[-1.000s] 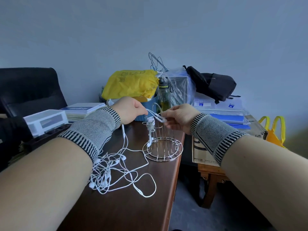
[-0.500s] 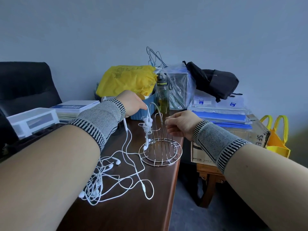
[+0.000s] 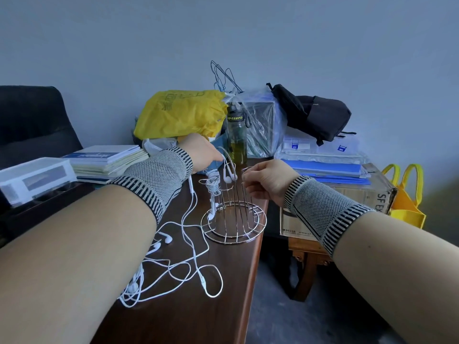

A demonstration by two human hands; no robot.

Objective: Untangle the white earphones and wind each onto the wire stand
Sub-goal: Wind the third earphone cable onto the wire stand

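Observation:
The wire stand (image 3: pixel 234 220) sits near the right edge of the dark wooden table (image 3: pixel 198 316). One white earphone cable (image 3: pixel 212 182) is wound around its left prong, and two earbuds (image 3: pixel 228 176) dangle beside it. My left hand (image 3: pixel 202 153) pinches that cable just above the stand's top. My right hand (image 3: pixel 267 181) has curled fingers pinching the top of a right-hand prong. A tangle of white earphones (image 3: pixel 171 264) lies on the table under my left forearm, with a cable running up to the stand.
Behind the stand are a dark water bottle (image 3: pixel 236 135), a yellow bag (image 3: pixel 181 112), a clear-wrapped box (image 3: pixel 260 125) and a black backpack (image 3: pixel 313 112). Books (image 3: pixel 109 160) and a white box (image 3: pixel 34 177) lie at left. A cardboard box (image 3: pixel 367 194) stands past the table's right edge.
My right hand let go of the cable end and moved to a prong on the stand. My left hand lifted the cable over the stand's top, and the earbuds now hang there.

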